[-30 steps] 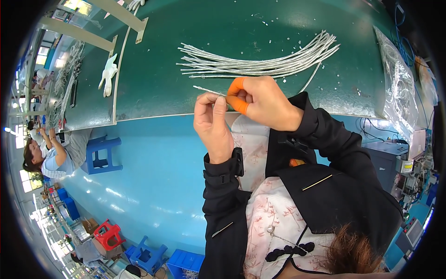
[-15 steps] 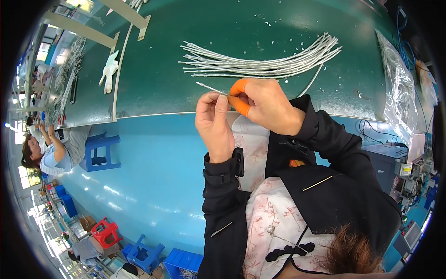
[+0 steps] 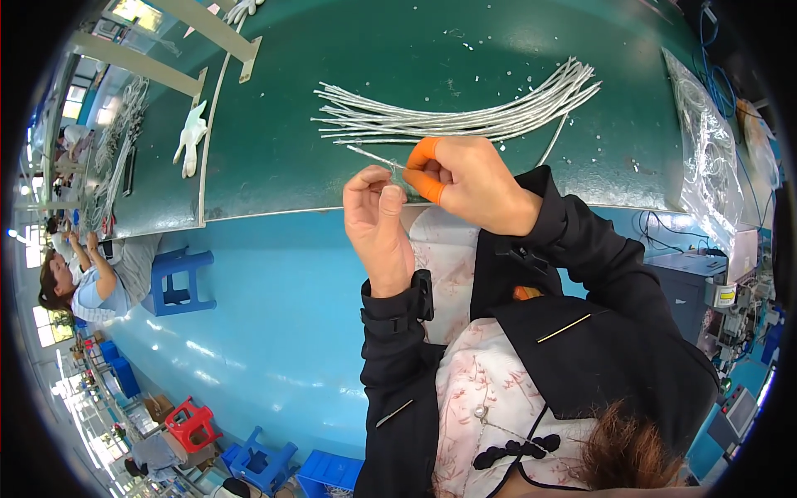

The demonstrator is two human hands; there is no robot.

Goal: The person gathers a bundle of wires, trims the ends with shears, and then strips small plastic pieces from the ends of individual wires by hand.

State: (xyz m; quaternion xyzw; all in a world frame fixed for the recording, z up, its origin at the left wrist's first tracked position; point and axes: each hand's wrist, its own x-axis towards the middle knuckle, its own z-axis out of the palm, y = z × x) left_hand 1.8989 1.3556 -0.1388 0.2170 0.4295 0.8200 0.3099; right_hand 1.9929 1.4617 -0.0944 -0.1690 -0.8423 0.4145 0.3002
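My right hand (image 3: 481, 183), with orange finger cots on its thumb and index finger, pinches a thin silver braided cable (image 3: 370, 154) just above the table's near edge. The cable's end points up and left; its other part is hidden by the hand. My left hand (image 3: 382, 228) is just below that end, its thumb and index finger apart. Something small and translucent shows near the left fingertips, too faint to name. Beyond my hands, a loose bundle of similar silver cables (image 3: 465, 123) lies curved across the green table (image 3: 332, 50).
Small pale scraps dot the table. A white glove (image 3: 191, 139) lies at the left, near metal posts (image 3: 141, 62). A clear plastic bag (image 3: 706, 141) hangs over the right edge. Blue stools (image 3: 183, 280) and a seated person (image 3: 91, 278) are at the left.
My left thumb and index finger have parted from the cable and the thumb has dropped lower. My right hand keeps its pinch. The whole view has shifted slightly.
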